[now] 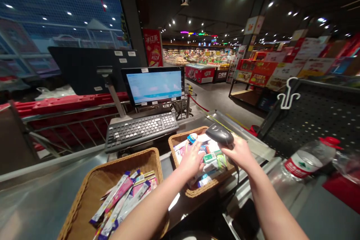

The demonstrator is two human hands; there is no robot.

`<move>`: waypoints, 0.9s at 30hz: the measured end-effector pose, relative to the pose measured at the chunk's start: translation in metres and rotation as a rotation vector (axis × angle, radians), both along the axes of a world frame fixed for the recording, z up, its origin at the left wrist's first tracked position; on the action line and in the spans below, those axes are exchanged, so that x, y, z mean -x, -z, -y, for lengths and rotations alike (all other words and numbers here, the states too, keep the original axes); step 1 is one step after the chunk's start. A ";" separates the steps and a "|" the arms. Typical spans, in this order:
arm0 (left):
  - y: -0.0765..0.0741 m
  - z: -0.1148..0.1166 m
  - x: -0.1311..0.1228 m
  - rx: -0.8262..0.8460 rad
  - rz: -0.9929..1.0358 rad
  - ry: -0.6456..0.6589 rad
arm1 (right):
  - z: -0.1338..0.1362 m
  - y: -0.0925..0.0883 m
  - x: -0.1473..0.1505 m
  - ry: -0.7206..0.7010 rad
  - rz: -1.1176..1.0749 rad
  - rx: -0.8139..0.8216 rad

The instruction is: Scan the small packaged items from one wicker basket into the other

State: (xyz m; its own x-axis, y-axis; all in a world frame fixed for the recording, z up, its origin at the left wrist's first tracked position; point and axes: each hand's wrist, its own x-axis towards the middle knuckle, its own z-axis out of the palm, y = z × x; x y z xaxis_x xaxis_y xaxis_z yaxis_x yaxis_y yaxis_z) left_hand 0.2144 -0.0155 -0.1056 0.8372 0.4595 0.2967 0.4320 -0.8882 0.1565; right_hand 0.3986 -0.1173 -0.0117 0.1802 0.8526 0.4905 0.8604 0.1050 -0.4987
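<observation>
My right hand [239, 152] is wrapped round the handle of a black barcode scanner [219, 134], held above a wicker basket [197, 191]. Inside that basket lie several small packs, among them a green-and-white box [209, 157] and a blue-wrapped item [192, 137]. Over its left half, my left hand [191, 160] reaches down with fingers apart, close to the packs; whether the fingertips touch them I cannot tell. A second, larger wicker basket [84, 187] stands to the left, holding long narrow packets [123, 200] in purple, pink and white. My left forearm passes over its right side.
Behind the baskets are a keyboard [142, 129], a lit monitor [154, 86] and a dark screen [84, 69] seen from behind on a pole. At right a clear plastic bottle [309, 159] with a red cap lies beside a black perforated panel [317, 116] with a white hook [288, 95].
</observation>
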 end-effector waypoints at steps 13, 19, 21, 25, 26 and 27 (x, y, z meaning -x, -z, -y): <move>0.029 -0.015 -0.063 -0.023 -0.043 0.012 | -0.008 0.009 -0.038 0.018 -0.059 0.007; 0.029 -0.020 -0.064 -0.041 -0.042 0.034 | -0.015 0.011 -0.038 -0.003 -0.077 0.007; 0.030 -0.022 -0.060 -0.046 -0.044 0.058 | -0.017 0.010 -0.036 -0.005 -0.070 0.009; 0.035 -0.024 -0.051 -0.072 -0.057 0.076 | -0.018 0.008 -0.030 -0.015 -0.088 0.019; 0.037 -0.024 -0.049 -0.075 -0.063 0.070 | -0.018 0.007 -0.028 -0.012 -0.091 0.020; 0.040 -0.024 -0.049 -0.074 -0.069 0.066 | -0.018 0.006 -0.026 -0.008 -0.089 0.021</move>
State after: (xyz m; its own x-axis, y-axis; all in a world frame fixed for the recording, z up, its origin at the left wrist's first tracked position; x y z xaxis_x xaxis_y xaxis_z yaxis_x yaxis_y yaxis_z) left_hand 0.2630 0.0089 -0.1452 0.8846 0.3812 0.2687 0.3792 -0.9233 0.0613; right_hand 0.4241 -0.0989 -0.0182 0.2156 0.8640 0.4549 0.8115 0.1006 -0.5756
